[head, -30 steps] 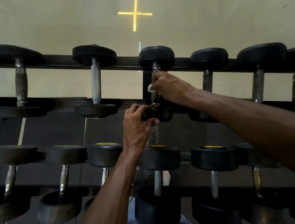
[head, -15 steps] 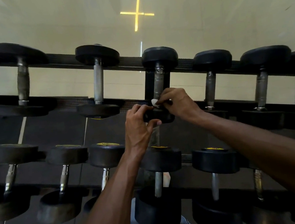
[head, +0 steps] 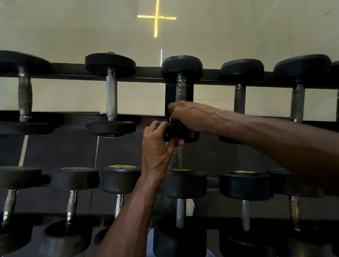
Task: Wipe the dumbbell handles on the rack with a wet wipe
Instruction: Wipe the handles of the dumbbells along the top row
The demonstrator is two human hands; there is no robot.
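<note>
1. Rack (head: 148,76): two black tiers run across the view, loaded with black-headed dumbbells. The far-left pair on the upper tier is cut off at the frame edge.
2. Lower tier, left: three dumbbells with yellow-marked heads, the third (head: 120,178) just beside the left forearm, which crosses in front of its handle.
3. Left hand (head: 157,147): fingers curled round the near head of the central dumbbell (head: 181,68), gripping it from below.
4. Dumbbell handle (head: 181,90): upper tier, centre. Its upper part is bare; its lower part is hidden by the right hand.
5. Right hand (head: 191,115): clamped round the lower handle. A small pale sliver at its fingers may be the wet wipe; too little shows to be sure.
6. Right forearm: covers much of the rack's right side, hiding several handles there.
7. Yellow cross of light (head: 157,18) on the pale wall above.
</note>
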